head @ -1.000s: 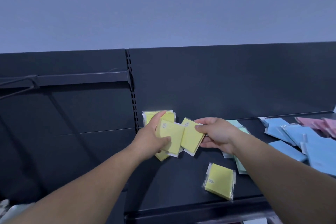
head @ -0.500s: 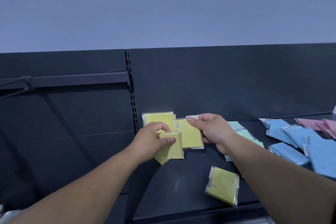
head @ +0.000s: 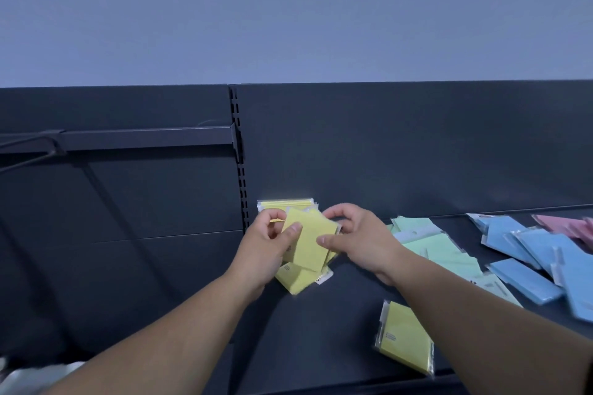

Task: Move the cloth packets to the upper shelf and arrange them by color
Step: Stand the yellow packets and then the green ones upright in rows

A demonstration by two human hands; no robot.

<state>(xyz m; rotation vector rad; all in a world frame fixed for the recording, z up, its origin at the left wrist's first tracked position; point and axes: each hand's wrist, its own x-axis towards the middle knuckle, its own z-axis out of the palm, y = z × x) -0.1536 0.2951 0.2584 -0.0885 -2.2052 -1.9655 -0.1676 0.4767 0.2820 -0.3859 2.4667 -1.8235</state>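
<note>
Fingers point(head: 293, 228) of our left hand point(head: 269, 250) and right hand point(head: 357, 242) pinched a flat yellow plastic-wrapped cloth packet point(head: 309, 245) just right of the dark slotted upright point(head: 239, 154). Pale green packets point(head: 444, 252) and blue packets point(head: 529, 242) lay on the black metal shelf point(head: 337, 317), farther right of that upright.

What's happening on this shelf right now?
A person is sorting plastic-wrapped cloth packets on a dark metal shelf. The left hand grips a bunch of square yellow packets; the right hand pinches the top one, before a yellow stack at the back panel. Another yellow packet lies near the front edge. Mint green packets, light blue packets and pink packets lie loose to the right.
</note>
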